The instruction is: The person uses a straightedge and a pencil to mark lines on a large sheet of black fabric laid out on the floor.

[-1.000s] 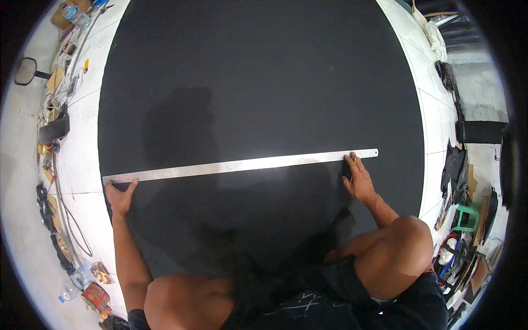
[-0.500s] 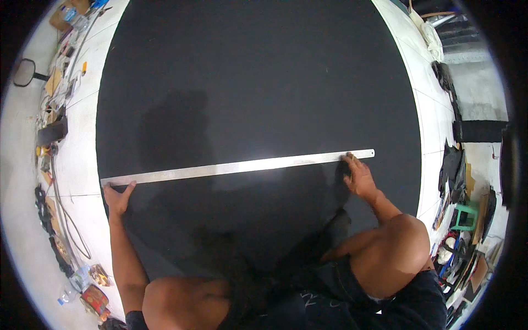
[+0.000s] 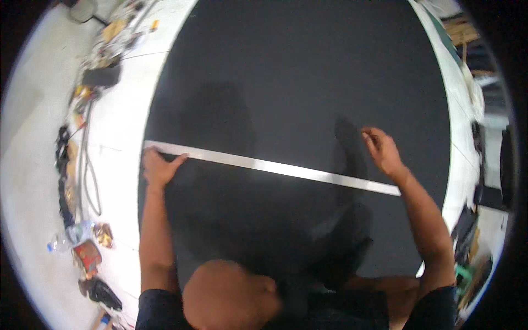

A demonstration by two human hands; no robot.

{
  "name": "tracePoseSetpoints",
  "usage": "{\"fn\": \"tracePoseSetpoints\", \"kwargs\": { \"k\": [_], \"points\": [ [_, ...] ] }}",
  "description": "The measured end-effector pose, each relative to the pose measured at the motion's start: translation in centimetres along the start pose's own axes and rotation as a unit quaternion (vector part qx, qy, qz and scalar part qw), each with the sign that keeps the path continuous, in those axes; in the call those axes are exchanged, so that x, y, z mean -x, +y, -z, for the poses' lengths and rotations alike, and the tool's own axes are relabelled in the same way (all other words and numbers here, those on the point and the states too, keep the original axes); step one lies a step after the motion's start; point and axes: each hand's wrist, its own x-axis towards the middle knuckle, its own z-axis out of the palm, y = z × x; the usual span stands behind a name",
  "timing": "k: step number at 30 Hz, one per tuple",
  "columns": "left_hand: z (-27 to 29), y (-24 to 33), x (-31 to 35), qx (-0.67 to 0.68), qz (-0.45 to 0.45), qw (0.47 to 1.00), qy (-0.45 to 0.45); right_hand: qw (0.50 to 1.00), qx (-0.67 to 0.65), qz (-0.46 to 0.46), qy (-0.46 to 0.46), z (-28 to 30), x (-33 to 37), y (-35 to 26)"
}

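One ruler (image 3: 275, 168) | left hand (image 3: 162, 169) spread against it | right hand (image 3: 387, 154) half-curled, grip too blurred to tell

A smooth, shiny metal ruler (image 3: 297, 170) crosses the matt, cloth-like sheet (image 3: 308, 71), with smooth tiles (image 3: 126, 110) and a clear plastic bottle (image 3: 58, 242) left of the sheet.

ruler (image 3: 275, 168): silver | sheet (image 3: 308, 66): plain black | floor tiles (image 3: 122, 184): white | stool (image 3: 465, 279): green | sleeve (image 3: 158, 308): black
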Motion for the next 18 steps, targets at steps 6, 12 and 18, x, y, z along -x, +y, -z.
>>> {"fn": "tracePoseSetpoints", "kwargs": {
  "k": [6,12,18],
  "points": [
    [-2.3,-0.7,1.4,0.033,0.005,0.994,0.101,0.987,-0.069,0.135,-0.044,-17.6,-3.0,-12.0],
    [-4.8,-1.4,0.7,0.052,-0.004,0.977,0.208,0.959,-0.162,0.198,-0.124,-28.5,-7.0,-23.9],
    [-4.6,-1.7,0.5,0.035,0.001,0.982,0.185,0.935,-0.184,0.231,-0.199,-35.7,-11.2,-32.4]
  ]
}}
